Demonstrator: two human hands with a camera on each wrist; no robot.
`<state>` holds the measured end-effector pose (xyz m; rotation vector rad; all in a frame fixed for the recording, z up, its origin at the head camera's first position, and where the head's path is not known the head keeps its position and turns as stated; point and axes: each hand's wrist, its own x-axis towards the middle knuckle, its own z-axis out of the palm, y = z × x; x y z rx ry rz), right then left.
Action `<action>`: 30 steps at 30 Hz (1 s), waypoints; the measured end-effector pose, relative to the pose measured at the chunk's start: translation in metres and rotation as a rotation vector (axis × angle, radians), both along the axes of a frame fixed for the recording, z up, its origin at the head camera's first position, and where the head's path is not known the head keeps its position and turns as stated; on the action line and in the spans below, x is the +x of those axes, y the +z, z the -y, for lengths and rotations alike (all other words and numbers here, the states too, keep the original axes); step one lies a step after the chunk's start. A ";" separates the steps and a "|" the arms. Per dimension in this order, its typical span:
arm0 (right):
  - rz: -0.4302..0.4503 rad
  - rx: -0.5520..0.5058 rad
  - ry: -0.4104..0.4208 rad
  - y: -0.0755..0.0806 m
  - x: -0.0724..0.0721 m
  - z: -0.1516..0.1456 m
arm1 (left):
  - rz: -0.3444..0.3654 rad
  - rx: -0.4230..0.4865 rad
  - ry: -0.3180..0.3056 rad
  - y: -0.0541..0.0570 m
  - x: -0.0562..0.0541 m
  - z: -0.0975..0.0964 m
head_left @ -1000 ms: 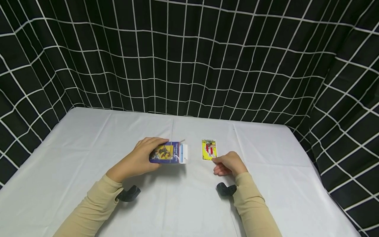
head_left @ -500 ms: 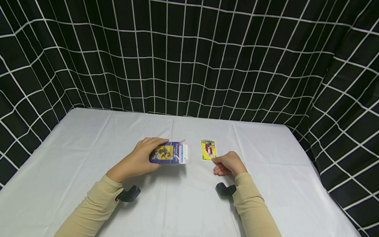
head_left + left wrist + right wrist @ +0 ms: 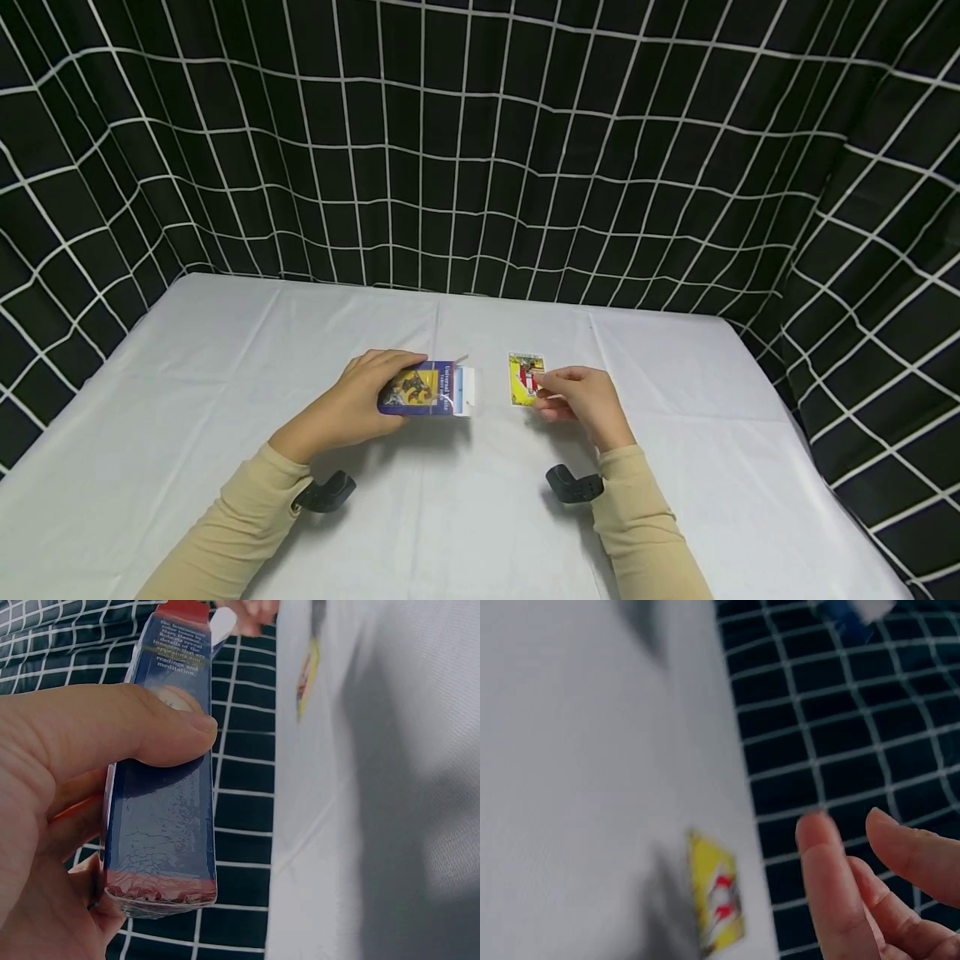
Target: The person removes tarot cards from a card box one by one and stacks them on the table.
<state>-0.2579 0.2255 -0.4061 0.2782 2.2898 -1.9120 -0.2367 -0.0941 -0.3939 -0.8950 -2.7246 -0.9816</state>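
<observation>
My left hand (image 3: 352, 410) grips a blue tarot card box (image 3: 411, 387) above the table, thumb along its narrow side and fingers behind. At the box's right end a white flap (image 3: 469, 390) sticks out. The left wrist view shows the thumb pressing the box's printed side (image 3: 161, 817). A yellow card (image 3: 517, 387) with a red-and-white picture lies on the cloth right of the box. My right hand (image 3: 592, 404) hovers just above, overlapping the card in the head view. In the right wrist view its fingers (image 3: 829, 885) are loosely bent, thumb apart, with nothing between them.
A white cloth (image 3: 480, 517) covers the table. Black curtains with a white grid (image 3: 465, 150) stand behind it and at both sides. A dark wrist camera mount (image 3: 326, 492) juts from the left sleeve, and another mount (image 3: 573, 485) from the right.
My right hand has let go of the card's lower edge and risen slightly away from it. The card stays on the cloth. My left hand and the box have hardly moved.
</observation>
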 end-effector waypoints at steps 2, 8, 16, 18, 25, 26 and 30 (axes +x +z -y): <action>-0.021 0.011 0.010 0.008 0.003 0.005 | 0.001 0.002 0.000 0.000 0.000 0.000; -0.083 0.035 0.027 0.024 0.014 0.020 | 0.000 -0.003 -0.007 -0.001 0.000 0.000; -0.121 0.045 0.080 0.031 0.023 0.032 | 0.010 -0.007 -0.011 0.001 0.001 -0.001; -0.124 0.034 0.086 0.032 0.025 0.034 | 0.009 -0.008 -0.013 0.002 0.001 -0.001; -0.156 0.003 0.116 0.031 0.028 0.046 | 0.010 -0.007 -0.021 0.000 0.001 -0.002; -0.161 -0.002 0.118 0.031 0.028 0.048 | 0.008 -0.005 -0.021 0.000 0.001 -0.002; -0.171 -0.016 0.113 0.031 0.029 0.052 | 0.002 -0.001 -0.023 -0.002 0.001 -0.002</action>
